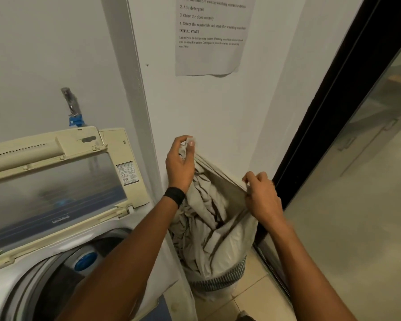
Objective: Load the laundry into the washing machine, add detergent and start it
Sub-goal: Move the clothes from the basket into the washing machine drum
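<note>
A large beige cloth [208,218] hangs out of a striped laundry basket [220,280] on the floor beside the washer. My left hand [180,162] pinches one raised corner of the cloth near the wall. My right hand [261,194] grips the cloth's edge further right and lower. Between them the edge is pulled taut. The top-loading washing machine [7,288] stands at the left with its lid [56,181] raised and its drum [56,283] open; a blue cap shows inside the drum.
A white wall with a printed instruction sheet [212,33] is straight ahead. A tap [72,105] sits above the washer. A dark door frame [333,103] and glass sliding door close off the right. Beige floor tiles lie below the basket.
</note>
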A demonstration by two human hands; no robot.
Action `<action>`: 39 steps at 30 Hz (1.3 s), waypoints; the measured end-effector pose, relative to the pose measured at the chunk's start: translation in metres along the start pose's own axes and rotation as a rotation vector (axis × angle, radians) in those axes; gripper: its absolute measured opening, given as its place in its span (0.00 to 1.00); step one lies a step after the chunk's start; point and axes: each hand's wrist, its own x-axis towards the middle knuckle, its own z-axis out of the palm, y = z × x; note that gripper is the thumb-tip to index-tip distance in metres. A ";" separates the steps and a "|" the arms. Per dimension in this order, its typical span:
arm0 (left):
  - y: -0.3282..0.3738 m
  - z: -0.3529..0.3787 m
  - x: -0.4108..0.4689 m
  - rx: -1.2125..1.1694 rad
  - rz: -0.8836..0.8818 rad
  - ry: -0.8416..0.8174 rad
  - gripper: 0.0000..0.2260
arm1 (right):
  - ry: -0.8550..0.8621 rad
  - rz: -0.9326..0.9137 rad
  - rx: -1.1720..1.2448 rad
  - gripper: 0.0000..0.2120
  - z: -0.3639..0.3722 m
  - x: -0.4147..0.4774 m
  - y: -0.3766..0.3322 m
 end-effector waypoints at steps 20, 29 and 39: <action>0.030 0.008 -0.013 -0.181 -0.077 -0.424 0.20 | -0.271 0.067 1.098 0.08 -0.041 0.072 -0.067; 0.009 0.017 -0.009 -0.009 -0.146 -0.218 0.10 | 0.165 -0.043 0.513 0.09 0.000 0.033 -0.058; -0.017 0.019 -0.007 0.234 0.006 -0.214 0.12 | -0.467 0.689 1.701 0.10 0.007 -0.001 -0.055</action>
